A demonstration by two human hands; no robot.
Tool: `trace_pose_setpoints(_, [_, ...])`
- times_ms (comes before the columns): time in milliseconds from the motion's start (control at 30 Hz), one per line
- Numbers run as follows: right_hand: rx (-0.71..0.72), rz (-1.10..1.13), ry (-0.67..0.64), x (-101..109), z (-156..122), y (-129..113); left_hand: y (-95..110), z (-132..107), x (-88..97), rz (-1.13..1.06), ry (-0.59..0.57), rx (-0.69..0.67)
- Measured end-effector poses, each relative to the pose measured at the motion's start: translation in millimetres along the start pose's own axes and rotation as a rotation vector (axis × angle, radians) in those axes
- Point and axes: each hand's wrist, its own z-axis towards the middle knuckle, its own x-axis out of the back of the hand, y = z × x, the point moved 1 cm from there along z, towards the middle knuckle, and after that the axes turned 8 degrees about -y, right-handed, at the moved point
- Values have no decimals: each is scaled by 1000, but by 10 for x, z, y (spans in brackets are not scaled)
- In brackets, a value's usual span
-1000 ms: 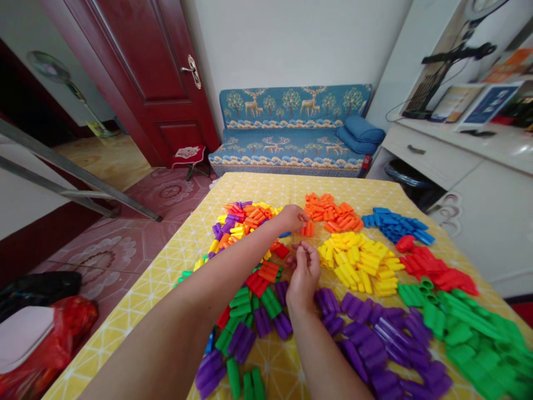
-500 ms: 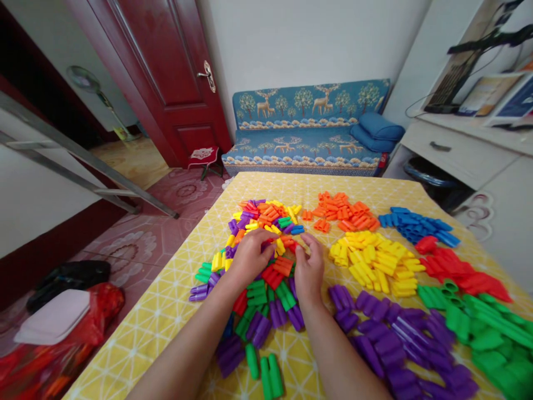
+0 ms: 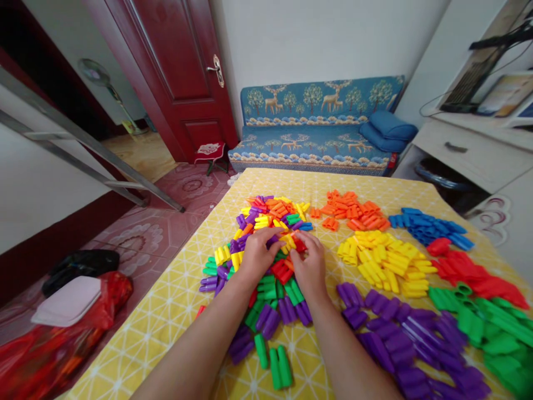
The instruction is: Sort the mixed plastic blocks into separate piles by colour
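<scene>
A heap of mixed coloured plastic tube pieces (image 3: 270,219) lies on a yellow patterned tablecloth (image 3: 175,300). Both my hands rest on the near side of that heap. My left hand (image 3: 256,255) has its fingers curled down over purple and yellow pieces. My right hand (image 3: 308,265) is beside it, fingers bent and pinching among red and yellow pieces; what it holds I cannot make out. Sorted piles lie to the right: orange (image 3: 352,210), blue (image 3: 428,228), yellow (image 3: 385,261), red (image 3: 470,272), green (image 3: 483,322) and purple (image 3: 403,339).
A blue patterned sofa (image 3: 316,133) stands beyond the table's far edge. A dark red door (image 3: 183,72) is at the left, a white cabinet (image 3: 470,150) at the right. A red bag (image 3: 58,339) and a metal ladder (image 3: 83,150) lie on the floor at left.
My left hand has drawn back from the orange pile to the mixed heap. Both hands now meet over the heap's near side. The camera has turned a little to the left.
</scene>
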Motion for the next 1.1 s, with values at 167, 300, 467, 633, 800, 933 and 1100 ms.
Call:
trace_pose_setpoints(167, [138,-93,1,41,-37,-165,-12,-5,-7,-249,116,103])
trace_pose_setpoints(300, [211,-47,-68,36,-55,-226,-39,-5,-12,-316,152,135])
trace_pose_setpoints(467, [189,-156,-275,-4,-65,-247,-28,6,10,-272,167,37])
trace_pose_setpoints(633, [227,-335,-418,0,-68,-308,-32,9,46,-213,250,-51])
trace_pose_setpoints(800, [258,-401,-464,-12,-71,-313,-28,14,41,-203,198,-53])
trace_pose_setpoints(933, [289,-321,-387,-3,-75,-303,2,10,45,-205,173,-32])
trace_pose_setpoints(1100, [282,-100,-107,43,-91,-270,29,-1,63,-202,164,-6])
